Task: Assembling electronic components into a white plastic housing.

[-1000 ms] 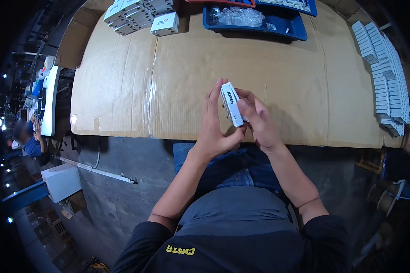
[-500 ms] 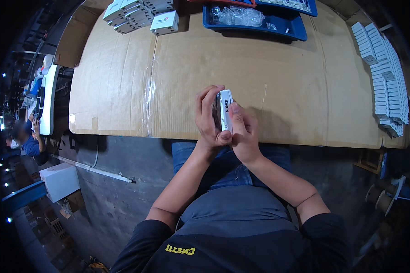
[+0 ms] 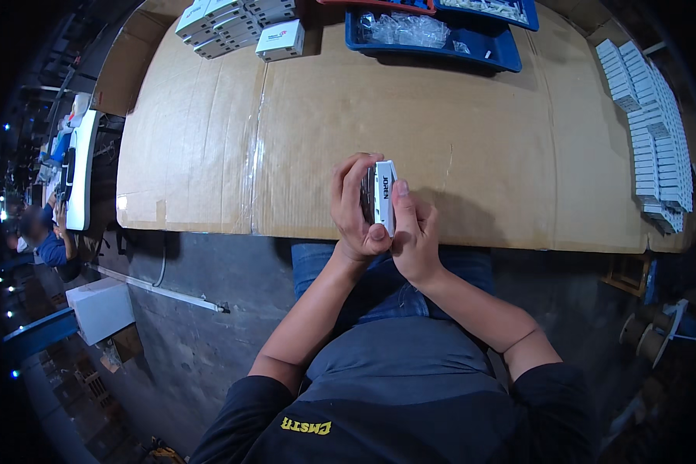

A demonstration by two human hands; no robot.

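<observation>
Above the near edge of the cardboard-covered table, my two hands hold a small white rectangular case [image 3: 386,199] with dark lettering along one face. It stands lengthwise, pointing away from me and slightly tilted. My left hand [image 3: 353,207] wraps round its left side, fingers curled over the far end and thumb at the near end. Along the right side, my right hand [image 3: 416,236] presses with its thumb. The side of the case toward my left palm is partly hidden by the fingers.
White boxes [image 3: 280,41] are stacked at the far left of the table [image 3: 325,116]. A blue tray [image 3: 479,58] with clear plastic bags sits at the back. Stacks of white pieces [image 3: 657,147] line the right edge. Another person [image 3: 52,246] sits at a white table [image 3: 83,170] far left.
The white case has come slightly nearer to me and turned a little, showing more of its lettered face. Both hands keep hold of it, with small shifts of the fingers.
</observation>
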